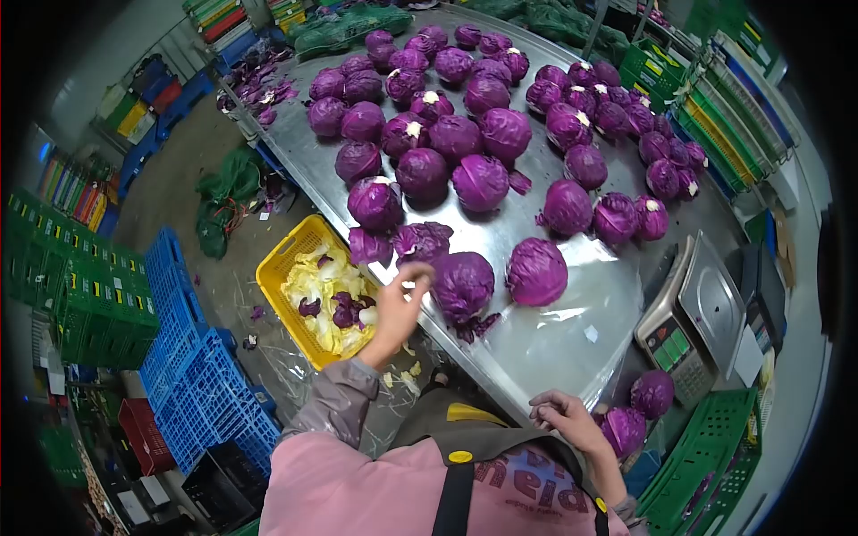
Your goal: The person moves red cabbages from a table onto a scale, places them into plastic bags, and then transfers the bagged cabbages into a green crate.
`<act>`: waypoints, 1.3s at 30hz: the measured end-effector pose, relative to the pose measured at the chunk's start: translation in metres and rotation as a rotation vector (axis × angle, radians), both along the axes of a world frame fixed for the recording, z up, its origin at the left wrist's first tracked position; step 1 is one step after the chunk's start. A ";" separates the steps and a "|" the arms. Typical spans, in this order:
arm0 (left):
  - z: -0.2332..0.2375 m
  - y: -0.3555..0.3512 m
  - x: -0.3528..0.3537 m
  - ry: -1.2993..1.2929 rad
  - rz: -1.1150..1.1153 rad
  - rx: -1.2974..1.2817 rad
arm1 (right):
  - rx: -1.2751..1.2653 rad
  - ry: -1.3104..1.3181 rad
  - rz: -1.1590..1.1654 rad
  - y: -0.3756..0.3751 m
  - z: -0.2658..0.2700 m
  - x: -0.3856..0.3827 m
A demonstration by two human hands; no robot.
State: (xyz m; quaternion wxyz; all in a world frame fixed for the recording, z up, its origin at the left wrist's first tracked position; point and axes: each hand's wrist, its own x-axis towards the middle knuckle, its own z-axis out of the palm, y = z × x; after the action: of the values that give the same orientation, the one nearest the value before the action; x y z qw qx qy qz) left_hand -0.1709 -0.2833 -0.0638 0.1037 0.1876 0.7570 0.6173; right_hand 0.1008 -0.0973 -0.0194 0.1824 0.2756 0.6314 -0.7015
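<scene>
Beside a large purple cabbage (462, 286) at the table's near left edge, my left hand (399, 308) has its fingers curled, with a gap between thumb and forefinger and nothing visible in it. Loose purple leaves (423, 241) lie just beyond its fingertips. My right hand (567, 420) is over the table's near edge, fingers loosely bent and apart, holding nothing visible. Another large cabbage (537, 272) sits on the metal table (527, 192) by a clear plastic sheet (572, 335). Many more cabbages cover the far part of the table.
A yellow crate (271, 264) of pale and purple leaves stands left of the table. A scale (670, 344) is at the right, above a green crate (715, 429). Two cabbages lie near my right hand. Blue pallets (192, 375) and green crates (103, 308) stand at the left.
</scene>
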 end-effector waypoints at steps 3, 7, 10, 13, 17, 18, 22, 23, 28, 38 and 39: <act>-0.004 -0.009 -0.076 0.211 0.158 -0.027 | -0.024 -0.003 -0.052 -0.007 -0.001 -0.017; -0.016 -0.017 -0.192 0.387 0.430 -0.322 | 0.068 -0.078 -0.111 -0.003 -0.004 -0.027; -0.028 -0.007 -0.261 0.319 0.438 -0.461 | 0.073 -0.141 -0.194 0.000 0.000 -0.040; -0.020 0.016 -0.279 0.269 0.400 -0.695 | 0.069 -0.150 -0.238 0.001 0.000 -0.050; -0.040 0.018 -0.307 0.145 0.231 -0.658 | 0.056 -0.156 -0.219 0.005 -0.005 -0.062; -0.049 0.013 -0.312 0.142 0.233 -0.660 | 0.033 -0.173 -0.239 0.006 -0.005 -0.065; -0.056 -0.003 -0.312 -0.484 0.247 0.373 | -0.017 -0.164 -0.263 0.021 -0.006 -0.081; -0.041 -0.005 -0.301 -0.568 0.254 0.541 | -0.017 -0.162 -0.259 0.024 -0.004 -0.088; 0.037 0.017 -0.232 -0.494 -0.288 0.680 | -0.074 0.059 -0.239 0.038 0.013 -0.155; 0.086 0.107 -0.125 -0.012 -1.027 0.202 | -0.465 0.466 -0.900 0.067 0.010 -0.190; 0.085 0.107 -0.134 0.113 -0.940 0.152 | -0.457 0.491 -1.029 0.077 0.005 -0.178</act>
State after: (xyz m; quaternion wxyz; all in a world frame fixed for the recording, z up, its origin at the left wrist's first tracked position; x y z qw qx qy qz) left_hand -0.3045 -0.1764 0.0212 0.3162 0.5499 0.5474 0.5459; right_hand -0.0771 -0.0204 -0.0142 -0.2759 0.3293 0.2747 -0.8602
